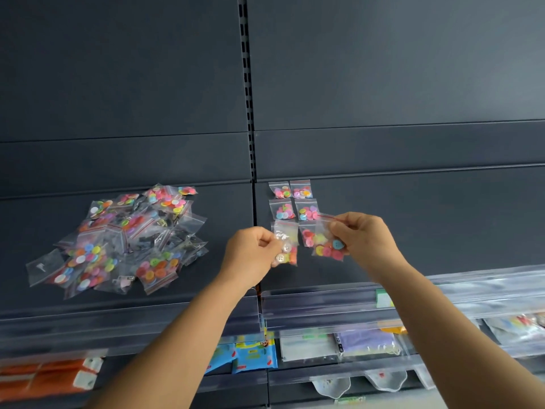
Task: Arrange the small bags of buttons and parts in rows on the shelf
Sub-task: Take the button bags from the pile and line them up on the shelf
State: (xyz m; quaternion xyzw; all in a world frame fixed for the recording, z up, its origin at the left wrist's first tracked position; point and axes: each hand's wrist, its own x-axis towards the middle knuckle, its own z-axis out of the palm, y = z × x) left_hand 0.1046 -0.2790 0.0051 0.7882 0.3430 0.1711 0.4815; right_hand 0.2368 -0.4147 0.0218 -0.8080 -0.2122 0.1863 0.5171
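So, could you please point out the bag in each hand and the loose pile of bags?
Left-hand bag (285, 249): head view, on the pale buttons near its bottom.
Right-hand bag (328, 247): head view, on the coloured buttons at its middle.
Loose pile (124, 234): head view, pile's middle.

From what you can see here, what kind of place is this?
Probably a shop. Dark metal retail shelf with a slotted upright, clear price-label strips along the shelf edges, and packaged goods below.

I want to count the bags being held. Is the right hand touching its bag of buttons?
Touching. The head view shows the right hand pinching the top of a bag of coloured buttons between fingers and thumb.
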